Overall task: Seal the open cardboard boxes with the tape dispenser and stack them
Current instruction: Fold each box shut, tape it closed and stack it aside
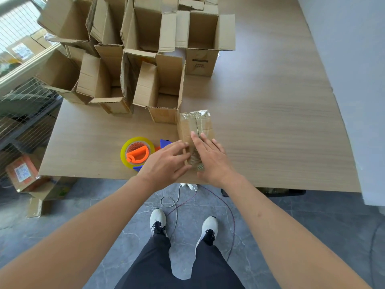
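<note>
Head view: near table edge, taped cardboard box, flaps shut. Right hand flat on top, fingers straight. Left hand at its left side, fingers loose, perhaps touching. Tape dispenser just left; open boxes farther back.

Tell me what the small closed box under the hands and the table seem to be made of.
Small brown closed box: corrugated cardboard, matte, with glossy clear tape along its seam; fluted edges show on the open brown boxes beside it. Long pale table: looks like wood-grain laminate, smooth and matte; solid wood can't be excluded.
</note>
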Action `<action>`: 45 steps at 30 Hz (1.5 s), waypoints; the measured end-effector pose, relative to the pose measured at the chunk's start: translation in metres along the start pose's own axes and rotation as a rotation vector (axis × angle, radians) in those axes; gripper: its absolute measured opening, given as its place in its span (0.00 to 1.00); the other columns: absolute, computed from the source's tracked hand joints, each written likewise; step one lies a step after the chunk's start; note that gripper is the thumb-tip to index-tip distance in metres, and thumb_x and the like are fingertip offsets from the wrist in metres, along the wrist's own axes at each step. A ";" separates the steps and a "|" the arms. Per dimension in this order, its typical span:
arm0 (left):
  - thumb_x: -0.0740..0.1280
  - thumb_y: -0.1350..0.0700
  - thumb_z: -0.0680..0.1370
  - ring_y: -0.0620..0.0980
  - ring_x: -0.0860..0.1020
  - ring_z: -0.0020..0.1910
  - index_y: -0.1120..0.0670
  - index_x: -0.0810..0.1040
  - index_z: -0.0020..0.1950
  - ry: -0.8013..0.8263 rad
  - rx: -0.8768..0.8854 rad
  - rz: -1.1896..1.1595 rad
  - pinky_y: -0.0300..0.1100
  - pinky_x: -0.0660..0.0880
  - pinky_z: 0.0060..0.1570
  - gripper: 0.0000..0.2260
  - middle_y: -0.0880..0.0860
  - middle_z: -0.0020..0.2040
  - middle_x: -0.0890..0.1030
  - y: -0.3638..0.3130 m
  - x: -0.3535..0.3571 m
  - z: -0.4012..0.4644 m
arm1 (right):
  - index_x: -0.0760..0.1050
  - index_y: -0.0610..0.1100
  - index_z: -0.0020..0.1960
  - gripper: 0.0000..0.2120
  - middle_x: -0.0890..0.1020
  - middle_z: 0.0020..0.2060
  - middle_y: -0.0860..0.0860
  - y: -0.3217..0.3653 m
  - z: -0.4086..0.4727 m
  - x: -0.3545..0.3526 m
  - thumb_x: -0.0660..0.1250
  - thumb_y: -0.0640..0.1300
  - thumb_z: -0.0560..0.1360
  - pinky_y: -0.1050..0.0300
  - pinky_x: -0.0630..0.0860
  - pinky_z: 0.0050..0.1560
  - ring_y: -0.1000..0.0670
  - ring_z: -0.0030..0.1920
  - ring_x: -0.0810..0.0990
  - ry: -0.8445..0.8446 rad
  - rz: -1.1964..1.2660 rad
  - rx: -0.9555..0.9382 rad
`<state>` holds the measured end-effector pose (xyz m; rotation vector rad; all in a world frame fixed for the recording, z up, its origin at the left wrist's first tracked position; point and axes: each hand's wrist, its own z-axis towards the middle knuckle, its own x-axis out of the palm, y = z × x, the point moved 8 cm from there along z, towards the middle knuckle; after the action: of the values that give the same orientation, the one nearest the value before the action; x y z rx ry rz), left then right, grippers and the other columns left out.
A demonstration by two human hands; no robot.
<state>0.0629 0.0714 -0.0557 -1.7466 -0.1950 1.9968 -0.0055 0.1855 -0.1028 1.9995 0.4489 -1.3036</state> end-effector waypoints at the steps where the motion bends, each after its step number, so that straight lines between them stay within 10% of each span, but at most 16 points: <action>1: 0.77 0.53 0.76 0.60 0.81 0.63 0.60 0.86 0.56 -0.001 -0.021 -0.009 0.53 0.82 0.55 0.14 0.59 0.64 0.81 -0.002 0.001 0.001 | 0.34 0.54 0.82 0.59 0.50 0.82 0.58 0.000 -0.003 0.001 0.76 0.52 0.69 0.50 0.43 0.81 0.56 0.82 0.42 0.011 0.022 -0.009; 6: 0.81 0.54 0.71 0.60 0.83 0.51 0.61 0.82 0.46 -0.011 -0.121 -0.006 0.46 0.81 0.38 0.13 0.59 0.60 0.81 -0.005 0.005 0.007 | 0.44 0.55 0.83 0.49 0.48 0.82 0.61 -0.003 -0.011 -0.003 0.70 0.58 0.71 0.54 0.39 0.79 0.58 0.81 0.42 -0.010 0.133 -0.069; 16: 0.82 0.64 0.65 0.59 0.85 0.54 0.64 0.82 0.44 -0.218 -0.092 0.062 0.43 0.75 0.63 0.12 0.62 0.54 0.85 -0.020 0.006 0.007 | 0.77 0.42 0.71 0.25 0.74 0.73 0.47 -0.002 -0.028 -0.029 0.75 0.40 0.75 0.44 0.69 0.74 0.43 0.74 0.72 -0.297 0.033 -0.228; 27: 0.79 0.46 0.70 0.60 0.79 0.64 0.61 0.79 0.55 -0.099 -0.229 0.022 0.51 0.79 0.61 0.23 0.58 0.62 0.80 -0.007 0.027 0.001 | 0.76 0.42 0.71 0.28 0.69 0.76 0.49 -0.033 -0.042 -0.032 0.76 0.37 0.73 0.41 0.80 0.59 0.46 0.70 0.76 -0.270 0.146 -0.061; 36: 0.84 0.52 0.58 0.60 0.73 0.46 0.56 0.70 0.53 -0.082 -0.246 0.189 0.53 0.77 0.42 0.32 0.58 0.50 0.73 -0.011 0.038 0.021 | 0.74 0.42 0.73 0.32 0.67 0.78 0.49 -0.040 -0.044 -0.028 0.80 0.42 0.71 0.41 0.78 0.64 0.46 0.74 0.72 -0.226 0.203 -0.184; 45: 0.80 0.52 0.62 0.61 0.74 0.52 0.58 0.73 0.53 -0.117 -0.156 0.200 0.51 0.74 0.57 0.26 0.58 0.52 0.75 -0.020 0.040 0.019 | 0.85 0.40 0.57 0.14 0.82 0.44 0.46 -0.053 -0.056 -0.044 0.77 0.44 0.73 0.46 0.81 0.37 0.43 0.43 0.81 -0.545 0.139 -0.093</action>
<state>0.0468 0.1105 -0.0804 -1.8064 -0.2281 2.2847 -0.0205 0.2662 -0.0683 1.4848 0.1053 -1.6268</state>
